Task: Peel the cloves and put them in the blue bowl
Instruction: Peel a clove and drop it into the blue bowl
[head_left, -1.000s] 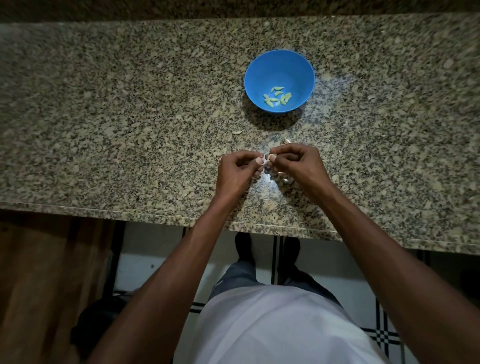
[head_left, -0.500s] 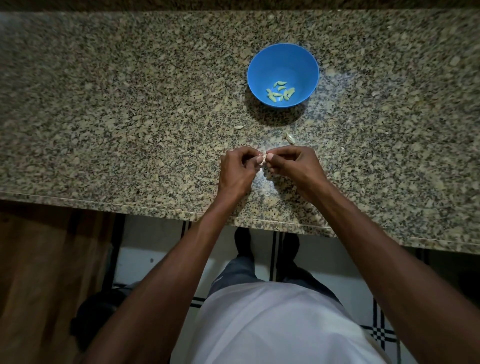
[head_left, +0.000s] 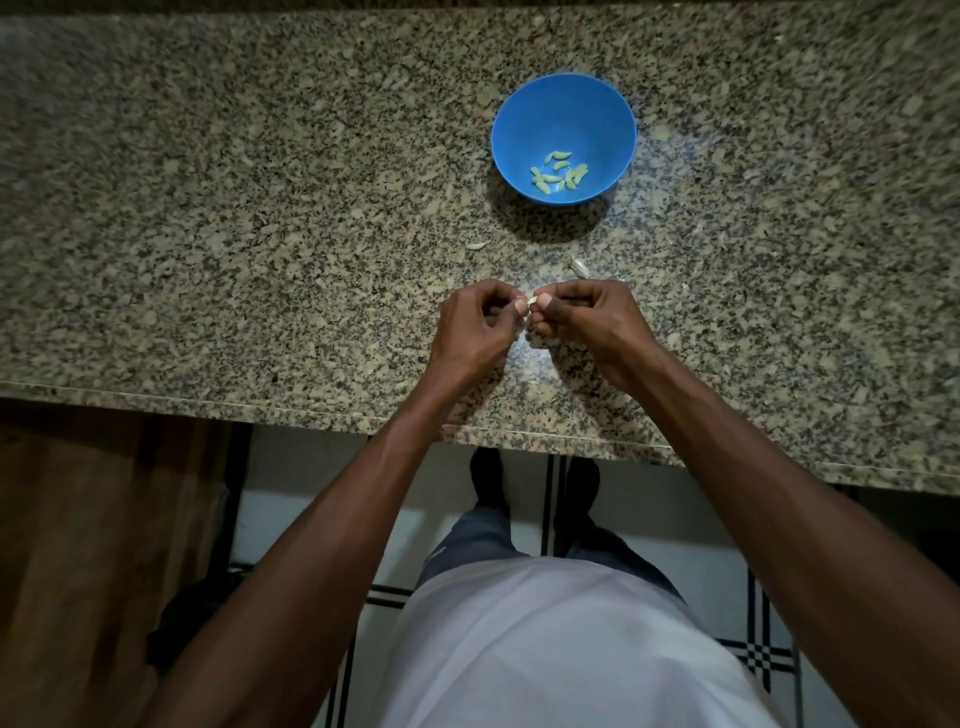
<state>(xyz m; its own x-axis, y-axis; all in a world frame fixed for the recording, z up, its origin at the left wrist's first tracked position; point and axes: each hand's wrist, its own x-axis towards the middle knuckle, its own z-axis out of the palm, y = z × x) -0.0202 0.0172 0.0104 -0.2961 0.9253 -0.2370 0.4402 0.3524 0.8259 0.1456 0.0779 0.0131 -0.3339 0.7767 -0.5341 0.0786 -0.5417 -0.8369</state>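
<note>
A blue bowl (head_left: 563, 106) stands on the speckled granite counter (head_left: 260, 208), with several pale peeled cloves (head_left: 558, 174) at its bottom. Nearer to me, my left hand (head_left: 475, 330) and my right hand (head_left: 592, 325) meet fingertip to fingertip over the counter. Both pinch one small pale clove (head_left: 531, 302) between thumbs and forefingers; most of it is hidden by the fingers. Beyond my right hand a loose clove or bit of skin (head_left: 580, 268) lies on the counter, and another pale scrap (head_left: 477, 246) lies just below the bowl's shadow.
The counter's front edge (head_left: 311, 413) runs just under my wrists. Below it I see a tiled floor, my feet and my white shirt. A wooden surface (head_left: 78, 545) is at lower left.
Both hands stay together on the clove with only small finger movements. The view has shifted slightly, so the loose piece beyond my right hand now shows.
</note>
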